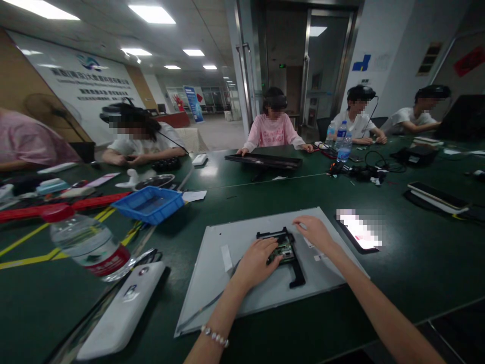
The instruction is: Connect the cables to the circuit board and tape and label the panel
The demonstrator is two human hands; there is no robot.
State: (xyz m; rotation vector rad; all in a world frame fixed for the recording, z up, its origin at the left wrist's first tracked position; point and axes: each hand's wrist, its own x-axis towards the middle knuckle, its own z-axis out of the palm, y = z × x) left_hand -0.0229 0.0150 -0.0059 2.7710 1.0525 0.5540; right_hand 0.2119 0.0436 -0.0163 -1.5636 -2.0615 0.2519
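Note:
A flat light-grey panel (212, 253) lies on the green table in front of me. On it sits a black plastic frame (297, 275) with a green circuit board (285, 248) inside. My left hand (257, 260) rests over the left part of the frame and board, fingers spread, hiding that side. At the frame's upper right, my right hand (312, 231) hovers over the panel with its fingers bent together; whatever may be between the fingertips is too small to make out. A thin grey cable (208, 304) runs from under my left forearm across the panel.
Left of the panel are a white power bank (125, 308), a water bottle (89, 242) and a blue tray (151, 203). A lit phone (358, 231) lies to the right. A black flat screen (263, 161) and several seated people are across the table.

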